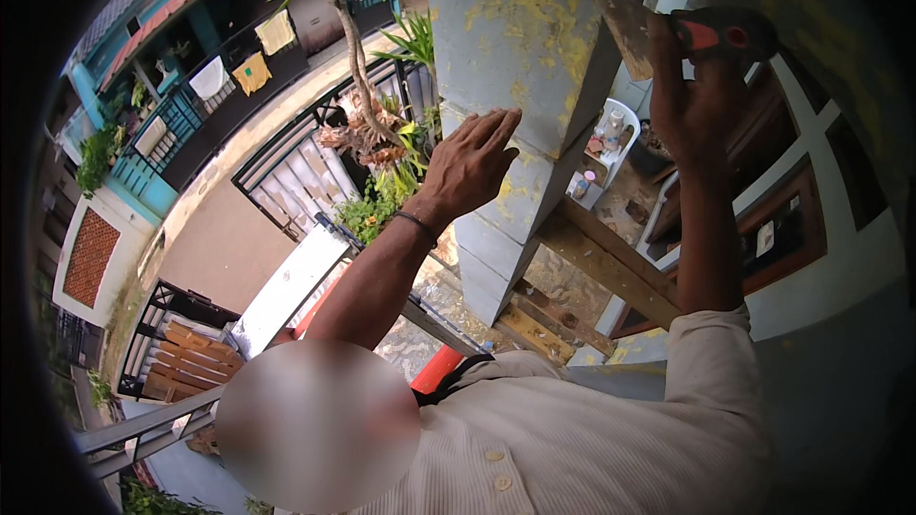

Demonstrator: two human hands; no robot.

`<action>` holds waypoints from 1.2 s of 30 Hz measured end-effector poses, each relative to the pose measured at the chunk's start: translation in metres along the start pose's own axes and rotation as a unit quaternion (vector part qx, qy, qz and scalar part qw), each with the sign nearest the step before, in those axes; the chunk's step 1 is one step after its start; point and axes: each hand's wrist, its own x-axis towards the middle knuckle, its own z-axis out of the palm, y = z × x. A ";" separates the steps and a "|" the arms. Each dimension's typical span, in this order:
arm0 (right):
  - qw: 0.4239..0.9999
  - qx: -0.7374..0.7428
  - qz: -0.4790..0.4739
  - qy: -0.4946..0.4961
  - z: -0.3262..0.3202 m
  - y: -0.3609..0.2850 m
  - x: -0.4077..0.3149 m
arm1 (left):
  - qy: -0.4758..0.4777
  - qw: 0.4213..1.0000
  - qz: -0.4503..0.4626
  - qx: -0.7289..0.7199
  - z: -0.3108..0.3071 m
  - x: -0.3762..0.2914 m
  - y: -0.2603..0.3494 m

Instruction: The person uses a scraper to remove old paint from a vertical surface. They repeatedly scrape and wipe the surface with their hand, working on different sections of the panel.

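My right hand point(690, 104) is raised at the upper right, closed on a paint scraper point(723, 34) with a black and red handle. The scraper's wide, stained blade point(628, 36) lies at the side edge of a grey painted column point(501, 50); whether it touches cannot be told. Yellowish patches show where the column's paint is worn or flaked. My left hand point(472, 161), with a dark band at the wrist, holds nothing. Its fingers are extended over the column's front face, lower than the scraper; contact with the surface is unclear.
Wooden beams point(608, 257) extend beside the column. Behind it, a white plastic chair point(633, 125) holds containers. A white-topped plank or ledge point(290, 286) and a metal rail point(154, 425) lie to the left. Plants, a metal gate point(300, 179) and a street are beyond.
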 end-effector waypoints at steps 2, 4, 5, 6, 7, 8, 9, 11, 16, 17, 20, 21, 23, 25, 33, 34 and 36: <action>1.000 0.016 -0.011 -0.008 0.005 0.002 0.001 | 0.000 1.000 -0.003 -0.003 -0.002 -0.003 0.002; 0.999 0.026 0.022 0.022 0.002 -0.005 0.004 | 0.000 1.000 -0.008 -0.002 -0.004 -0.007 0.002; 0.998 0.040 0.053 0.014 -0.001 -0.009 0.009 | 0.008 1.000 -0.004 0.001 -0.004 -0.007 0.001; 0.995 0.049 0.086 0.004 -0.008 -0.015 0.012 | 0.017 1.000 0.003 0.001 -0.003 -0.007 0.002; 0.991 0.057 0.117 -0.003 -0.013 -0.019 0.017 | 0.025 1.000 0.010 0.001 -0.002 -0.006 0.003; 0.998 0.025 0.050 -0.039 0.003 0.006 0.006 | 0.032 0.999 0.009 0.000 -0.001 -0.005 0.003; 0.997 -0.006 -0.017 -0.074 0.012 0.010 0.006 | 0.037 0.999 0.008 0.001 -0.002 -0.003 0.003; 0.999 0.038 -0.003 -0.023 0.012 0.008 0.005 | 0.049 0.999 0.013 0.004 -0.004 -0.001 0.003; 0.994 0.051 0.092 -0.019 -0.002 -0.002 0.007 | 0.066 0.998 0.022 0.002 -0.008 -0.005 0.007; 0.996 0.012 0.020 -0.082 0.010 0.013 -0.001 | 0.067 0.998 0.018 0.003 -0.007 -0.006 0.007; 0.974 0.056 0.113 -0.188 0.022 0.003 -0.019 | 0.075 0.997 0.018 0.004 -0.009 -0.002 0.007; 0.988 0.088 0.052 -0.119 0.018 -0.007 -0.017 | 0.077 0.997 0.015 0.006 -0.010 -0.005 0.008; 0.993 0.057 0.101 -0.033 -0.001 -0.031 0.007 | 0.106 0.994 0.025 0.004 -0.008 -0.008 0.003; 0.990 0.098 0.101 0.011 0.001 -0.023 0.006 | 0.110 0.994 0.028 -0.002 -0.006 -0.008 0.002; 1.000 -0.011 -0.012 -0.016 0.001 -0.004 0.020 | 0.104 0.995 0.012 -0.003 -0.009 -0.006 0.002; 1.000 -0.015 0.011 -0.006 -0.003 -0.008 0.021 | 0.102 0.995 0.011 -0.007 -0.009 -0.006 0.003; 0.997 -0.063 -0.044 -0.019 0.001 -0.001 0.024 | 0.097 0.995 0.010 -0.010 -0.008 -0.006 0.004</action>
